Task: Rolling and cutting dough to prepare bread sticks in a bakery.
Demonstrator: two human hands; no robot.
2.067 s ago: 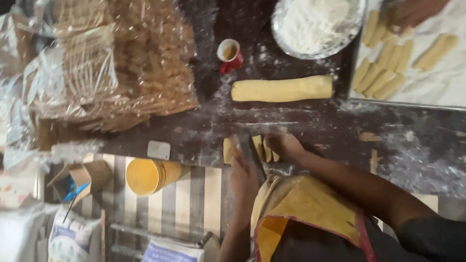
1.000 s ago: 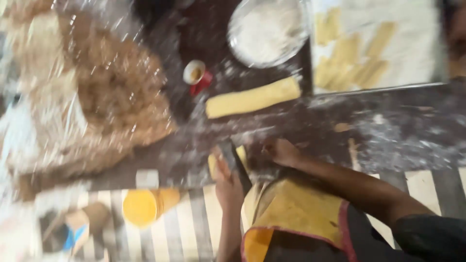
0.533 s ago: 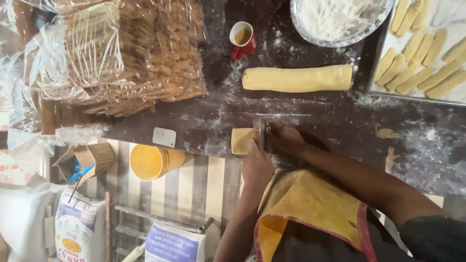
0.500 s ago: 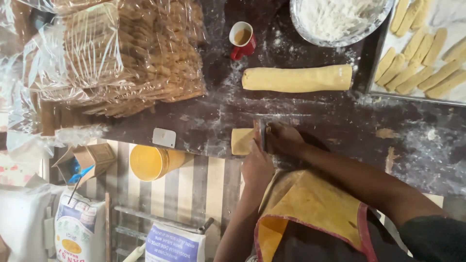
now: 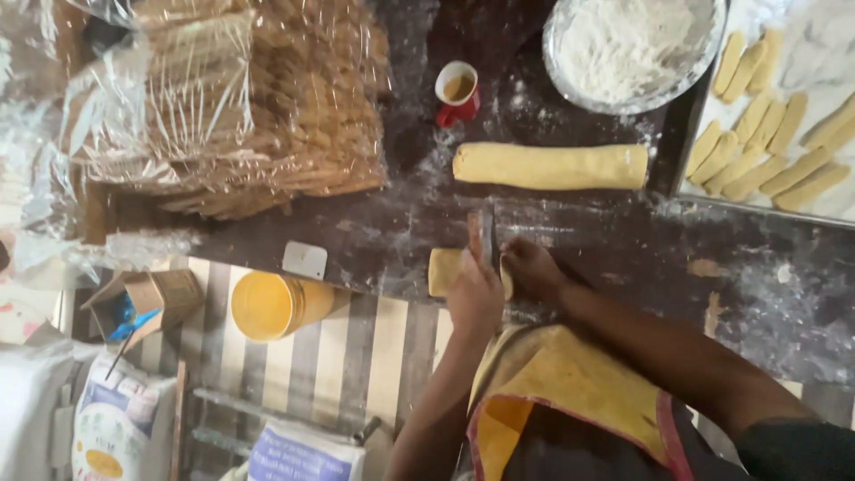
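Observation:
My left hand (image 5: pixel 475 298) grips a flat metal blade (image 5: pixel 487 233) that stands upright on a small flat block of yellow dough (image 5: pixel 443 272) at the near edge of the dark, floured table (image 5: pixel 623 258). One finger lies along the blade's left side. My right hand (image 5: pixel 533 269) presses against the blade's right side, its fingers curled over the hidden part of the dough block. A long yellow dough log (image 5: pixel 550 167) lies just beyond the blade. A yellow apron (image 5: pixel 561 383) covers my front.
A metal bowl of flour (image 5: pixel 559 67) and a red cup (image 5: pixel 456 89) stand at the back. A tray (image 5: pixel 690 178) of shaped dough fingers is at the right. Plastic-wrapped stacks of baked sticks (image 5: pixel 240 98) fill the left. Below the table edge are a yellow tub (image 5: pixel 267 305), a cardboard box (image 5: pixel 147 298) and sacks (image 5: pixel 116 428).
The view has swung and steadied. Two seconds ago several cut pieces lay under my hands; now one block shows left of the blade, which stays planted in it.

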